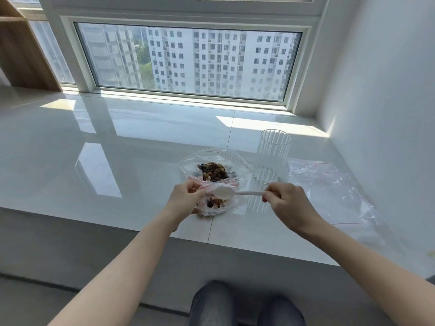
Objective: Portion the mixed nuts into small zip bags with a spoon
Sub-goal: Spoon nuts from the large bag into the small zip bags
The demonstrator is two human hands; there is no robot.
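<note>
The small clear zip bag (pixel 213 203) is pinched open at its mouth by the left hand (pixel 186 196) so nuts can drop in; the white plastic spoon (pixel 231 192) is gripped by the right hand (pixel 286 202), its bowl at the mouth; the mixed nuts (pixel 214 171) lie just behind in a larger clear bag (pixel 211 161) on the glossy white tabletop (pixel 117 137).

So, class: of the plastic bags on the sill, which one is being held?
The small zip bag nearest the person: the left hand pinches its mouth. The big nut bag and the empty bags lie untouched.

Bright daylight from the window (pixel 188 60) ahead of me, sun patches and pale glare on the glossy sill (pixel 117 142), soft shadows, wide-angle bending at my edges, slight overall softness.
</note>
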